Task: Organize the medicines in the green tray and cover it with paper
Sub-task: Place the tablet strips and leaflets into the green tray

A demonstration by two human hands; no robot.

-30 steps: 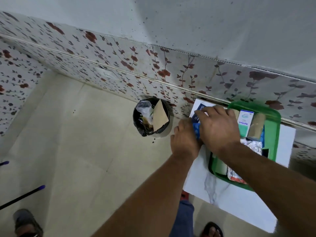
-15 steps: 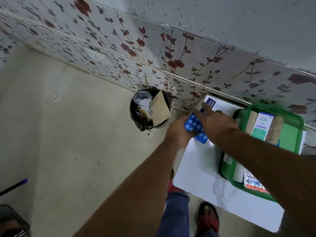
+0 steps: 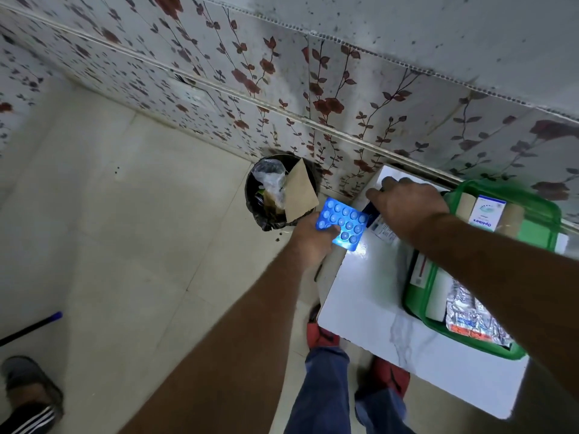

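My left hand (image 3: 311,242) grips a blue blister pack (image 3: 343,222) of pills, held just past the left edge of the white table (image 3: 369,296), beside the bin. My right hand (image 3: 407,208) rests palm down on a white and dark blue medicine box (image 3: 380,228) at the table's far left corner; whether its fingers grip the box is hidden. The green tray (image 3: 542,211) stands at the table's right side. It holds a white and teal box (image 3: 487,213), brown rolls, a white bottle and foil pill strips (image 3: 473,314). My right forearm crosses over the tray.
A black bin (image 3: 275,192) with a plastic bag and a brown paper piece stands on the floor against the flowered wall, left of the table. My feet in red shoes show below the table. Another person's sandalled foot (image 3: 28,393) and a dark stick (image 3: 31,327) lie at the lower left.
The blue blister pack has come out from under my hands, and my left hand has carried it leftward off the table's edge toward the bin. My right hand stays on the box.
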